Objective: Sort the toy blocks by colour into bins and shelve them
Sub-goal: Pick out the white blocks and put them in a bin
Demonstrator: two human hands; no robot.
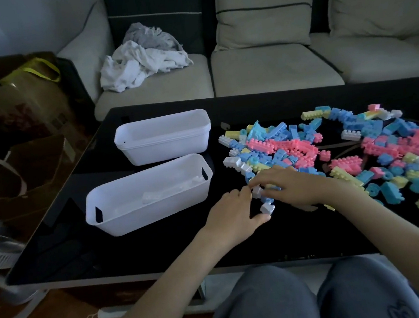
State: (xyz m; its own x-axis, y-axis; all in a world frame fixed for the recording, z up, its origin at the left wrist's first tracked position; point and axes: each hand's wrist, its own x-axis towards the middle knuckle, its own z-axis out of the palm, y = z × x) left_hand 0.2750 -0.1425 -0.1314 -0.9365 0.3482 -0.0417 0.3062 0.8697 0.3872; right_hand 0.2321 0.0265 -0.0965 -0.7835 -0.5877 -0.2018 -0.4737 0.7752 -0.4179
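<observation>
Forearms, both bare, reach up from the lower edge and meet at the near left fringe of the block pile [334,148]. The right hand [289,186] lies palm down over the blue and yellow pieces, its wrist angled in from the right. Its fingers [255,182] are drawn narrow, forefinger and thumb pinching a white block [257,192] at the edge of the pile. The left hand [232,211] sits just beside it, knuckles up, with fingers curled toward that same block and the thumb stretched out to touch a second white block [267,207] lying on the surface below. Whether the left hand actually grips anything cannot be told.

Pink, blue, yellow and white blocks spread across the right half of the glossy black worktop [135,250]. On its left half stand two white bins, well apart from the pile: the near bin [131,217], set at a slant, holds a few white pieces [152,196], and the far bin [165,149] stands just behind it.

Beyond the worktop runs a beige sofa [271,72] with dark piping, a crumpled heap of white and grey cloths [143,58] on its left seat. Brown paper bags [25,107] crowd the floor to the left. The person's knees [273,304], in grey-blue trousers, show at the bottom.
</observation>
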